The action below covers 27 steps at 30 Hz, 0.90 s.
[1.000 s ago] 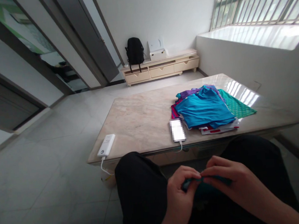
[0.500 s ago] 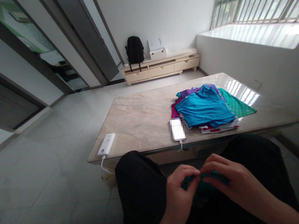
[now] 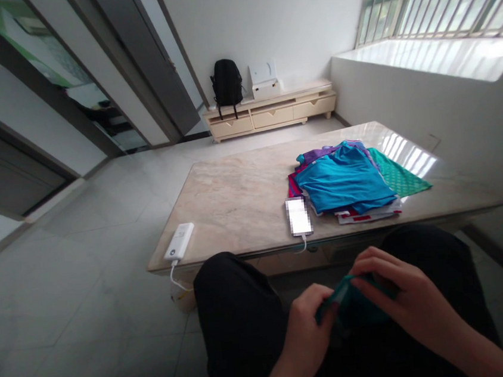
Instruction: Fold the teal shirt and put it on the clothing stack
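Note:
A small piece of teal cloth (image 3: 351, 305) lies bunched in my lap, over my black trousers. My left hand (image 3: 308, 326) pinches its near edge with fingers curled. My right hand (image 3: 400, 296) grips the cloth from above, fingers closed on its far side. Both hands sit just below the front edge of the marble table (image 3: 244, 204). On the table's right half lies a stack of folded clothes (image 3: 349, 181), bright blue on top, with green, purple and red pieces under it.
A phone (image 3: 299, 216) with a white cable lies beside the stack. A white power bank (image 3: 179, 241) sits at the table's front left corner. Beyond the tiled floor, a low cabinet (image 3: 271, 114) holds a black backpack (image 3: 227, 86) and a white box.
My left hand has dropped lower and my right hand has lifted a little, so the teal cloth now shows more between them. The table's things have not moved.

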{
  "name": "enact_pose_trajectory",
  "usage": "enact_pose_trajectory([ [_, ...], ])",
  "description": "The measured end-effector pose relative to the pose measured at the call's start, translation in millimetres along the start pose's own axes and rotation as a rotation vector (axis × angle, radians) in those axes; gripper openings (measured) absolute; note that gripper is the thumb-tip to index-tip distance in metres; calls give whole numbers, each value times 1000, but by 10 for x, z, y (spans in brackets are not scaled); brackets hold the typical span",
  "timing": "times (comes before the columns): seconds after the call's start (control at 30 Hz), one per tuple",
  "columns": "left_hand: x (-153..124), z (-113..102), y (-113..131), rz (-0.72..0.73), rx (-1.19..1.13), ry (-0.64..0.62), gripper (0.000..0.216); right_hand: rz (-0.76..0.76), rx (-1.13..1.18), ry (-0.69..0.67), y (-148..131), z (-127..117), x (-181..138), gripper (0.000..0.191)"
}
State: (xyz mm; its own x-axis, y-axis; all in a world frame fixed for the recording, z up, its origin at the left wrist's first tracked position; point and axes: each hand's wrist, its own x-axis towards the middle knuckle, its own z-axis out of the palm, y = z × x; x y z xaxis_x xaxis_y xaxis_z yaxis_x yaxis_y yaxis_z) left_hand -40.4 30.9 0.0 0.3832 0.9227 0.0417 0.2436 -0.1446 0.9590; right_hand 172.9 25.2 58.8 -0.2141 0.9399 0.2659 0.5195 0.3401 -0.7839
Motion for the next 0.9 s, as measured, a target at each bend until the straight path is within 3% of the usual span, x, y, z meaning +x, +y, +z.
enact_pose_trajectory([
  [0.27, 18, -252, -77, -42, 106, 66, 16, 55, -53, 225, 30, -279, 28, 15],
  [0.53, 62, -240, -270, -97, 244, 3, 24, 114, -134, 504, -25, -388, 10, 16],
  [0.7, 6, -350, -158, 4, 107, 94, 36, 159, -203, 525, 163, -554, -9, 19],
  [0.9, -86, -510, 41, 178, 101, 193, 23, 329, -164, 528, 410, -663, -40, 34],
])
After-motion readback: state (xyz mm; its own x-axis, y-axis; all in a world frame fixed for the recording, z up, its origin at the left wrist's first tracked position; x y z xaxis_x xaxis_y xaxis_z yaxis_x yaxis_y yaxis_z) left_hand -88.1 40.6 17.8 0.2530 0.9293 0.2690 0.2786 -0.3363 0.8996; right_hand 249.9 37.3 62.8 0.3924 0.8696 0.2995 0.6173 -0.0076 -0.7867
